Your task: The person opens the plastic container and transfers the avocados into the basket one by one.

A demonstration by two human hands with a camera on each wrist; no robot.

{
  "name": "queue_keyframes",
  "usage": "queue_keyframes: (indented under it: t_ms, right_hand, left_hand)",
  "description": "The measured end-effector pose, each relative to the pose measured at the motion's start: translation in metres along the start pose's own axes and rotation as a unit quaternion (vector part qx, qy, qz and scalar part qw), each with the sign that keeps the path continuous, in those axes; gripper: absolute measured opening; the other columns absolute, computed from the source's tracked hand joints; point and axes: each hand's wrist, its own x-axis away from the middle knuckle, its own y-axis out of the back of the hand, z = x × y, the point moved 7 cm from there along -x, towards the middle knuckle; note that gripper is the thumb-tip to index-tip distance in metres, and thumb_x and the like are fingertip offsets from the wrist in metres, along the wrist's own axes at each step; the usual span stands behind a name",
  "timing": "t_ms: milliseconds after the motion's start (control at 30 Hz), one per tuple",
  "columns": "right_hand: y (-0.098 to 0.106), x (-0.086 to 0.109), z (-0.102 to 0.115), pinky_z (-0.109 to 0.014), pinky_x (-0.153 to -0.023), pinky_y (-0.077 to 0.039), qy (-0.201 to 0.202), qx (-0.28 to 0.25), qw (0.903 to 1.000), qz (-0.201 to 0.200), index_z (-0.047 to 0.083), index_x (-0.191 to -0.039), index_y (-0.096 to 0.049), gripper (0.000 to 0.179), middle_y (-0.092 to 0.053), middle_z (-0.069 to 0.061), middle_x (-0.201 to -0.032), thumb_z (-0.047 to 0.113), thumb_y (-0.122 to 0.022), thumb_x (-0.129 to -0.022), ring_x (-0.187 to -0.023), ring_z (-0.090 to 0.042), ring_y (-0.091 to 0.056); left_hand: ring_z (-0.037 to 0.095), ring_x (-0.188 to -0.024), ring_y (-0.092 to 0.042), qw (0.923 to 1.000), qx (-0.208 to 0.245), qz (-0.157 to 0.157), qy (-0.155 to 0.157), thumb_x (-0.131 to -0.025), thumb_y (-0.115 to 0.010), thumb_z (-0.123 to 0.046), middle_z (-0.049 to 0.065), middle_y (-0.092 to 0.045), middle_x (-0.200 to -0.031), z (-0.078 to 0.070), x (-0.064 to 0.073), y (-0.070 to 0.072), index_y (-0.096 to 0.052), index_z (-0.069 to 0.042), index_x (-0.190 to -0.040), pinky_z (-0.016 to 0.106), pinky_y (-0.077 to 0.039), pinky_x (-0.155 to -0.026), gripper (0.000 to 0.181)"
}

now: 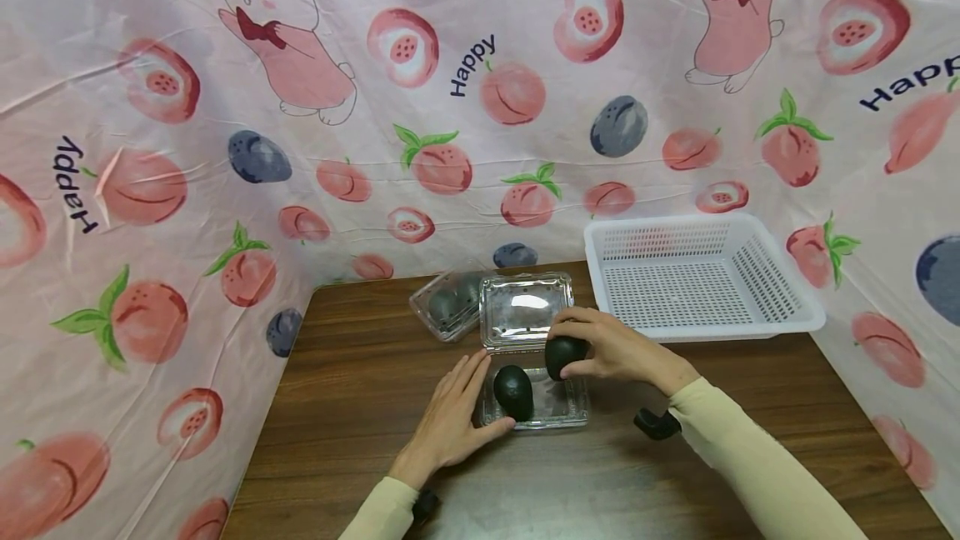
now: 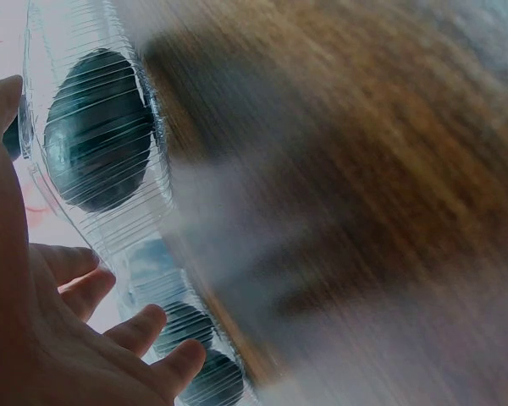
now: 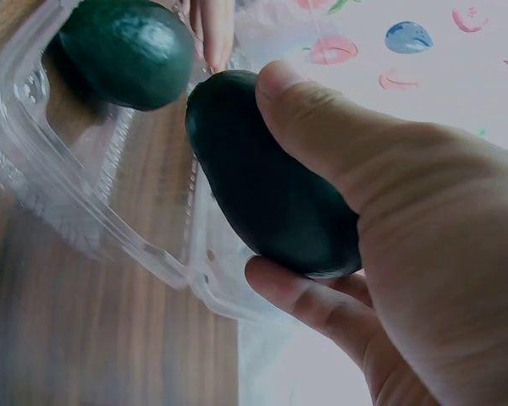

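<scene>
A dark green avocado (image 3: 267,178) is gripped in my right hand (image 1: 611,346), thumb on one side and fingers on the other, over the right part of a clear plastic clamshell box (image 1: 555,417). Inside the box's left part lies another avocado (image 1: 513,392). The box's lid (image 1: 517,319) is folded back, away from me. My left hand (image 1: 450,419) steadies the box's left side with extended fingers, its thumb at the front left corner. The left wrist view shows the lying avocado (image 2: 100,131) through the ribbed plastic wall.
A second clear box (image 1: 450,302) with dark avocados inside stands behind, left of the raised lid. At the back right is a white perforated basket (image 1: 795,327). Fruit-printed cloth (image 1: 450,123) hangs around the wooden table (image 1: 337,390) at the back and sides.
</scene>
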Motion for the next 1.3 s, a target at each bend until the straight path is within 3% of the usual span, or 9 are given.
queue_keyframes:
  t_ms: [333,533,767,1033,1300]
  right_hand:
    - [0.021,0.006,-0.007,-0.044,-0.091,-0.068,-0.013,0.009,0.9997,-0.020,0.005,-0.132,-0.079,0.053,-0.074,-0.017,-0.136,0.022,-0.101,-0.087,-0.113,-0.030,-0.075]
    - [0.033,0.008,-0.014,-0.035,-0.079,-0.068,-0.034,-0.010,0.9990,-0.025,0.005,-0.132,-0.079,0.052,-0.073,-0.018,-0.135,0.018,-0.101,-0.086,-0.108,-0.028,-0.073]
    - [0.047,0.013,-0.022,-0.046,-0.092,-0.067,-0.048,0.000,0.9979,-0.042,0.010,-0.130,-0.079,0.053,-0.074,-0.012,-0.133,0.019,-0.103,-0.084,-0.111,-0.025,-0.073]
    - [0.066,0.017,-0.031,-0.041,-0.086,-0.066,-0.038,0.016,0.9960,-0.079,0.008,-0.125,-0.080,0.052,-0.076,-0.013,-0.128,0.014,-0.104,-0.079,-0.106,-0.024,-0.074]
    - [0.082,0.021,-0.046,-0.043,-0.085,-0.066,-0.064,0.021,0.9934,-0.093,0.008,-0.123,-0.081,0.050,-0.078,-0.013,-0.128,0.013,-0.105,-0.079,-0.108,-0.026,-0.076]
  left_hand:
    - [0.047,-0.171,-0.035,1.0000,-0.003,-0.003,0.000,-0.099,-0.076,-0.070,0.011,-0.034,-0.187,0.001,0.000,-0.001,-0.034,-0.008,-0.178,0.071,-0.033,-0.136,0.109]
    - [0.048,-0.171,-0.035,1.0000,-0.001,-0.004,0.001,-0.098,-0.076,-0.071,0.013,-0.035,-0.186,0.002,0.000,-0.001,-0.035,-0.008,-0.178,0.072,-0.034,-0.135,0.109]
    - [0.048,-0.171,-0.035,1.0000,0.001,-0.002,-0.001,-0.098,-0.076,-0.070,0.014,-0.035,-0.186,0.002,0.000,-0.001,-0.035,-0.008,-0.178,0.072,-0.033,-0.135,0.109]
    - [0.050,-0.169,-0.037,1.0000,-0.001,-0.006,-0.004,-0.098,-0.077,-0.070,0.016,-0.037,-0.185,0.001,0.000,-0.001,-0.035,-0.007,-0.177,0.073,-0.034,-0.134,0.109]
    - [0.050,-0.170,-0.036,1.0000,0.003,-0.005,-0.004,-0.098,-0.077,-0.068,0.015,-0.036,-0.185,0.001,0.001,-0.001,-0.035,-0.007,-0.178,0.073,-0.034,-0.135,0.109]
